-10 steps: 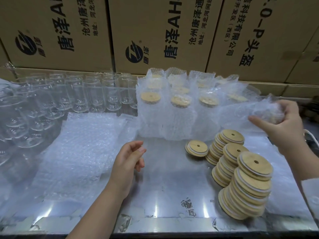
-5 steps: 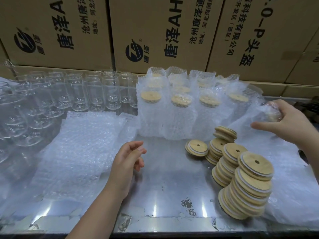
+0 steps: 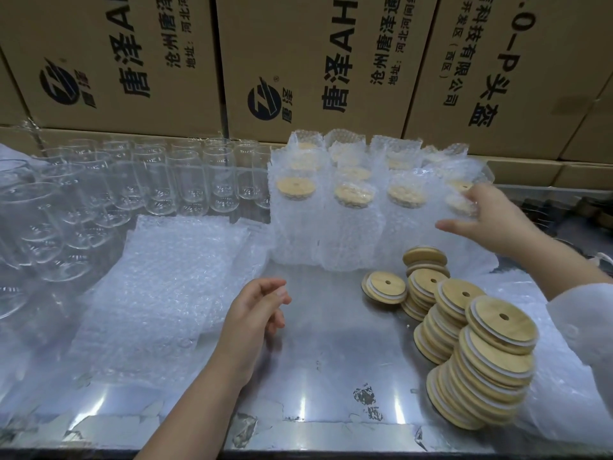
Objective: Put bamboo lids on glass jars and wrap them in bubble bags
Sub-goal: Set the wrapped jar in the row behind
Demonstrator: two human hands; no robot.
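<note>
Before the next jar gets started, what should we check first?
1. The left hand is free: ok, it holds nothing.
2. The right hand is free: not ok, it grips the wrapped jar at the row's right end.
3. That wrapped jar stands by itself: cannot tell.
4. Bare glass jars ready: ok, rows stand at the left.
5. Enough bamboo lids: ok, though the stacks lean.
6. Enough bubble bags: ok, a pile lies beside the left hand.

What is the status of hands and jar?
Left hand empty, loosely curled. Right hand grips bubble-wrapped, bamboo-lidded glass jar at row's end. Nothing blocking.
</note>
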